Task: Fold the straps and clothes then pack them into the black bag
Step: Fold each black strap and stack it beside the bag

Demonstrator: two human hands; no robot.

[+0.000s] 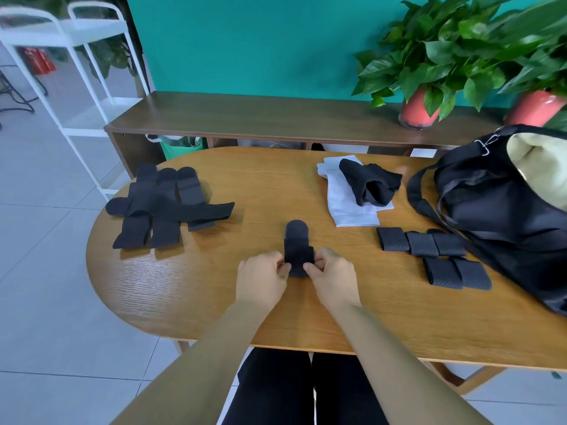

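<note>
Near the centre of the table (184, 302), we pinch a half-folded black strap (297, 240) between left hand (262, 279) and right hand (333, 279); its near end hides our fingertips. The black bag (497, 204), cut off at right, gapes open: we see pale lining but cannot make out any contents. Five folded straps (429, 250) lie beside it.

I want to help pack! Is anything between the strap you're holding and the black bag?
Yes: the folded straps lie on the table between the held strap and the black bag. Lifted over them, the path looks clear.
</note>
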